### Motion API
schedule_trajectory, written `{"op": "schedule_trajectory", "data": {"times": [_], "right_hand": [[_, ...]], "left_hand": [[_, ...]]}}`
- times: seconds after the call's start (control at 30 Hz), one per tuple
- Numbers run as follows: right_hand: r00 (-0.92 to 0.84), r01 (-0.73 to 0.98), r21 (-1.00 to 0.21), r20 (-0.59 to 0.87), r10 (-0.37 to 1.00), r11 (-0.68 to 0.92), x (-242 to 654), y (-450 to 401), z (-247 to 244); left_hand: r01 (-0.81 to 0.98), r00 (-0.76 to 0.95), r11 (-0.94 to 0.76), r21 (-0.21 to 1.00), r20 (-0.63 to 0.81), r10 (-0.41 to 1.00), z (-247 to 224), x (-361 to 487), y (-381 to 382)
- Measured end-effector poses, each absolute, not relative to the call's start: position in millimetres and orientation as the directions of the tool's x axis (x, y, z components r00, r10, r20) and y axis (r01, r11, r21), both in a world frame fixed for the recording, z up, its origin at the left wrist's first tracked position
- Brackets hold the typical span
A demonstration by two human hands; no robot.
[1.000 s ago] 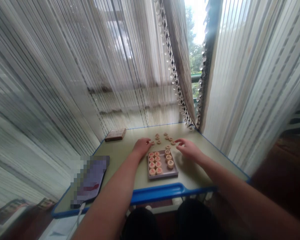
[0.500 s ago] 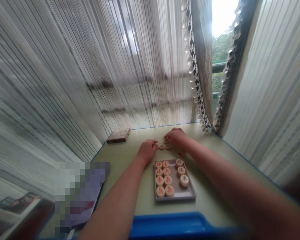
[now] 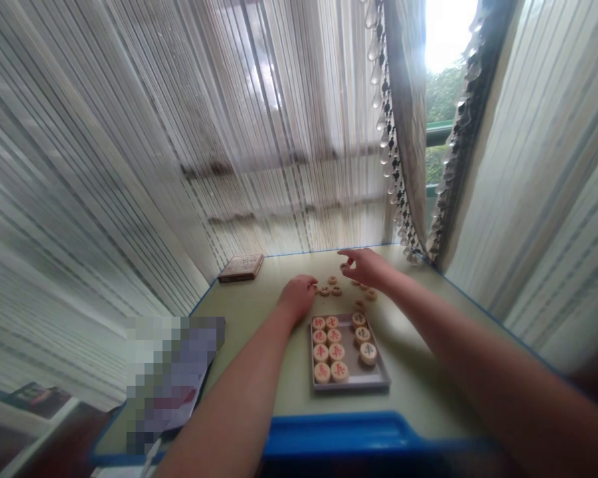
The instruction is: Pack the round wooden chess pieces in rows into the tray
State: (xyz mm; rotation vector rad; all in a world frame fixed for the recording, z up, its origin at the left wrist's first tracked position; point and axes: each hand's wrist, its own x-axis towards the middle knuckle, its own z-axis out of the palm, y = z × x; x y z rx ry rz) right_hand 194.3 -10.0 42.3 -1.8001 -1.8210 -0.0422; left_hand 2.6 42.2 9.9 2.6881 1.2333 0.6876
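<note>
My left hand [image 3: 299, 296] rests on the table left of the loose xiangqi pieces, its fingers curled against a round wooden piece [image 3: 315, 289] that they partly cover. Two more pieces [image 3: 325, 291] lie just right of it. Farther back, my right hand [image 3: 371, 267] is held with thumb and forefinger apart, around or just above another piece [image 3: 344, 266]. Several loose pieces [image 3: 371, 294] lie under and in front of that hand. Nearer to me is a shallow tray [image 3: 349, 382] with red-marked pieces [image 3: 335, 352] in two left columns and three dark-marked pieces [image 3: 367, 353] at the right.
A flat wooden box [image 3: 241, 267] lies at the table's back left corner. A purple item [image 3: 184, 372], partly pixelated, is at the left edge. The table's blue moulded edge [image 3: 339, 433] runs in front of me. String curtains [image 3: 279, 166] hang behind the table.
My right hand has lifted and moved right, its fingers spreading, which uncovers loose pieces. My left hand stays by its piece. The whole view has shifted slightly.
</note>
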Motion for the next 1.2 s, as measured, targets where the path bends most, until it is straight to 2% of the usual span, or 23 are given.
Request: {"op": "schedule_trajectory", "data": {"times": [0.1,0.17,0.23,0.4,0.57,0.8,1.2], "right_hand": [[-0.002,0.911,-0.381,0.381,0.925,0.159,182,-46,55],[-0.124,0.888,-0.361,0.410,0.904,0.285,174,-81,56],[-0.153,0.859,-0.370,0.471,0.869,0.352,167,-117,51],[-0.093,0.788,-0.445,0.597,0.797,0.426,152,-177,18],[-0.028,0.816,-0.410,0.676,0.737,0.407,140,-184,-4],[-0.086,0.886,-0.299,0.643,0.761,0.354,132,-179,-1],[-0.132,0.917,-0.213,0.638,0.758,0.339,133,-182,-2]], "left_hand": [[0.700,0.570,-0.667,0.256,0.364,0.737,14,3,37],[0.696,0.563,-0.672,0.252,0.389,0.729,17,2,33],[0.695,0.543,-0.673,0.254,0.427,0.723,20,0,30],[0.720,0.472,-0.644,0.259,0.499,0.727,22,-7,26],[0.742,0.443,-0.615,0.266,0.493,0.748,24,-9,20],[0.744,0.459,-0.621,0.248,0.487,0.743,25,-8,17],[0.736,0.479,-0.638,0.227,0.491,0.727,26,-4,18]]}}
